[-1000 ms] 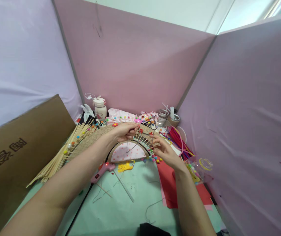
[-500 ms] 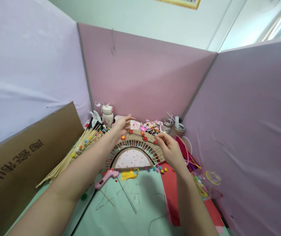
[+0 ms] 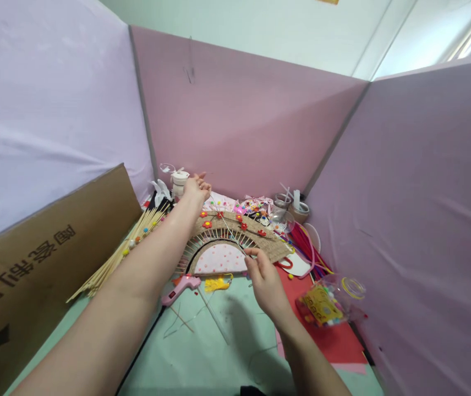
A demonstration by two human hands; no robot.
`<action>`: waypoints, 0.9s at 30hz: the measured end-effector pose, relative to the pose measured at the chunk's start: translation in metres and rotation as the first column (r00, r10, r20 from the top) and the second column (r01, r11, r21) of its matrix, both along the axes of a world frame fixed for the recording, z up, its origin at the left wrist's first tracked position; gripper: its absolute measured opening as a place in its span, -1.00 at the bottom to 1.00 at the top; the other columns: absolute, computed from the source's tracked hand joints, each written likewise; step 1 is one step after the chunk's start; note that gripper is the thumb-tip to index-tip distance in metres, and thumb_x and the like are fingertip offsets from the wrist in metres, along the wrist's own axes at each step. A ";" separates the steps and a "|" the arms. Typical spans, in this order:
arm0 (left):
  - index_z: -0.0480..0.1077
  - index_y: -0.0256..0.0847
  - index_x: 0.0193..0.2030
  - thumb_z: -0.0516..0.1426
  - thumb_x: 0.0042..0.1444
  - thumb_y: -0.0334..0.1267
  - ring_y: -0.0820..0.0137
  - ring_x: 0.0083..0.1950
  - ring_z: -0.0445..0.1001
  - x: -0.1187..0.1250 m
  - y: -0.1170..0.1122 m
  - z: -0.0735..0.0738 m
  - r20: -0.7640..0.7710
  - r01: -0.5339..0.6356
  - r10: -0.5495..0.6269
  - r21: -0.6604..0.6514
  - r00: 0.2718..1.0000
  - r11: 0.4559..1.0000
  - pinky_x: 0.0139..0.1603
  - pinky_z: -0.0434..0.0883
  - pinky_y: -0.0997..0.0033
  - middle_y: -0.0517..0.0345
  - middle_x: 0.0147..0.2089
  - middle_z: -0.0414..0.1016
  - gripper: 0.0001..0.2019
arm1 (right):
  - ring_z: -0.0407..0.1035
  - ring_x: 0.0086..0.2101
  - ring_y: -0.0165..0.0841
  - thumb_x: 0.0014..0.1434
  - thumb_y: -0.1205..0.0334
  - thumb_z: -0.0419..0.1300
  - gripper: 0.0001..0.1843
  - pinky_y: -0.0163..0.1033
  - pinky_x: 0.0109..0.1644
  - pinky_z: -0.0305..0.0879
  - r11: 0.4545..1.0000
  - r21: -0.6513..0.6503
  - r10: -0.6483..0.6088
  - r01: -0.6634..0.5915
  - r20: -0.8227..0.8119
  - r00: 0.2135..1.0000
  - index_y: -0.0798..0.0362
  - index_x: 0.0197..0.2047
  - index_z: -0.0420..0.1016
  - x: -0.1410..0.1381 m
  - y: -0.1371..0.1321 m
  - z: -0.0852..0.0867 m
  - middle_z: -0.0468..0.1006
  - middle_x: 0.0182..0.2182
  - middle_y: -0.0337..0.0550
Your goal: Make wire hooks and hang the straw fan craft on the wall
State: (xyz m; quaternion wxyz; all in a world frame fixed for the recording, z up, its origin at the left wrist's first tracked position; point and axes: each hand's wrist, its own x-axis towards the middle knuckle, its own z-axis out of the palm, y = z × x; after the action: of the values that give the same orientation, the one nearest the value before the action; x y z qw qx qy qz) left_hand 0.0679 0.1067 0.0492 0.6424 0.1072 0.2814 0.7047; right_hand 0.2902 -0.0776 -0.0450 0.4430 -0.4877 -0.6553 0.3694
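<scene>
A thin, light cord [image 3: 226,224] runs slanting between my two hands over the fan-shaped piece. My left hand [image 3: 198,187], raised near the white bottle [image 3: 178,181], is closed on its upper end. Lower down, my right hand [image 3: 262,272] pinches the cord at the front right of the fan. The fan-shaped piece [image 3: 248,221] has a tan woven outer band with red flowers and dark twigs, a ring of short sticks, and a white half-round panel [image 3: 220,260] with pink dots. My left forearm hides part of its left side.
A pink glue gun [image 3: 181,290] and a yellow tassel [image 3: 216,283] lie in front of the fan. Bamboo sticks [image 3: 114,261] and a cardboard box [image 3: 45,269] are at the left. On the right are red paper [image 3: 334,344] and a clear jar [image 3: 330,300] of small coloured pieces.
My left hand has moved up and to the left, my right hand down and to the left. The cord now shows stretched between them. The view has shifted slightly.
</scene>
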 end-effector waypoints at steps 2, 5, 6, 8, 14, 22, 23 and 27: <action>0.31 -0.26 -0.39 -0.08 0.35 -0.27 0.63 -0.77 -0.21 0.002 -0.004 0.003 0.003 0.046 -0.046 0.017 0.999 0.999 -0.75 -0.12 0.64 0.44 -0.74 -0.19 -0.71 | 0.32 -0.40 -0.28 0.28 0.05 0.01 -0.72 -0.20 -0.36 0.23 0.996 -0.017 0.085 -0.084 0.030 0.996 0.00 -0.09 0.40 0.009 0.005 0.007 0.48 -0.39 -0.14; 0.33 -0.29 -0.38 -0.02 0.32 -0.25 0.62 -0.74 -0.15 0.007 -0.014 0.008 -0.016 0.193 -0.192 0.096 0.981 0.977 -0.74 -0.09 0.65 0.43 -0.73 -0.15 -0.74 | 0.39 -0.23 -0.25 0.21 0.05 0.13 -0.65 -0.17 -0.18 0.31 0.959 0.076 0.263 -0.272 0.108 0.959 -0.02 0.03 0.41 0.028 0.023 0.034 0.53 -0.21 -0.09; 0.33 -0.29 -0.38 -0.01 0.32 -0.24 0.62 -0.74 -0.14 0.010 -0.018 0.010 -0.038 0.251 -0.248 0.122 0.968 0.960 -0.73 -0.07 0.65 0.42 -0.72 -0.14 -0.73 | 0.38 -0.13 -0.24 0.19 0.04 0.17 -0.63 -0.15 -0.07 0.30 0.945 0.153 0.268 -0.288 0.137 0.954 -0.03 0.03 0.42 0.032 0.033 0.047 0.52 -0.11 -0.08; 0.32 -0.31 -0.41 0.01 0.30 -0.22 0.63 -0.73 -0.12 0.021 -0.024 0.015 -0.105 0.360 -0.348 0.144 0.932 0.922 -0.73 -0.06 0.66 0.42 -0.71 -0.12 -0.72 | 0.34 -0.02 -0.23 0.25 0.03 0.09 -0.69 -0.11 0.08 0.22 0.926 0.337 0.125 -0.168 0.146 0.981 -0.04 -0.02 0.46 0.035 0.058 0.079 0.50 -0.04 -0.07; 0.30 -0.35 -0.47 0.03 0.28 -0.19 0.67 -0.72 -0.11 0.064 -0.028 0.040 -0.265 0.558 -0.507 0.176 0.820 0.811 -0.74 -0.09 0.70 0.41 -0.70 -0.09 -0.66 | 0.38 -0.42 -0.37 0.24 0.03 0.10 -0.70 -0.25 -0.30 0.26 0.932 0.331 0.034 -0.148 0.327 0.945 0.09 -0.24 0.51 0.009 0.141 0.160 0.55 -0.41 -0.12; 0.24 -0.31 -0.51 0.00 0.31 -0.31 0.67 -0.72 -0.17 0.081 -0.024 0.055 -0.215 0.488 -0.452 0.162 0.866 0.858 -0.74 -0.11 0.68 0.41 -0.72 -0.06 -0.67 | 0.26 -0.57 -0.47 0.21 0.19 0.11 -0.78 -0.33 -0.42 0.15 0.923 0.283 0.105 -0.261 0.467 0.878 0.12 -0.31 0.51 0.006 0.171 0.174 0.47 -0.60 -0.26; 0.23 -0.30 -0.52 -0.02 0.32 -0.32 0.67 -0.73 -0.19 0.079 -0.023 0.056 -0.203 0.460 -0.426 0.169 0.882 0.872 -0.74 -0.11 0.68 0.42 -0.73 -0.10 -0.65 | 0.31 -0.53 -0.45 0.20 0.19 0.11 -0.78 -0.32 -0.37 0.19 0.928 0.298 0.072 -0.225 0.448 0.891 0.13 -0.23 0.51 0.009 0.168 0.174 0.51 -0.54 -0.22; 0.17 -0.26 -0.58 -0.06 0.34 -0.29 0.65 -0.75 -0.19 0.059 -0.017 0.066 -0.057 0.169 -0.159 0.292 0.986 0.941 -0.71 -0.09 0.63 0.42 -0.77 -0.18 -0.59 | 0.43 -0.21 -0.31 0.18 0.11 0.15 -0.65 -0.22 -0.12 0.29 0.876 0.481 -0.189 0.038 0.269 0.944 0.10 -0.01 0.45 0.030 0.131 0.172 0.57 -0.15 -0.01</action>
State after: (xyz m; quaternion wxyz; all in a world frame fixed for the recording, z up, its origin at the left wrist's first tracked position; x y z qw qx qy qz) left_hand 0.1272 0.0892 0.1148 0.6709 0.2366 0.1734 0.6810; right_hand 0.3202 0.0531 0.1269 0.4612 -0.4554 -0.7559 0.0923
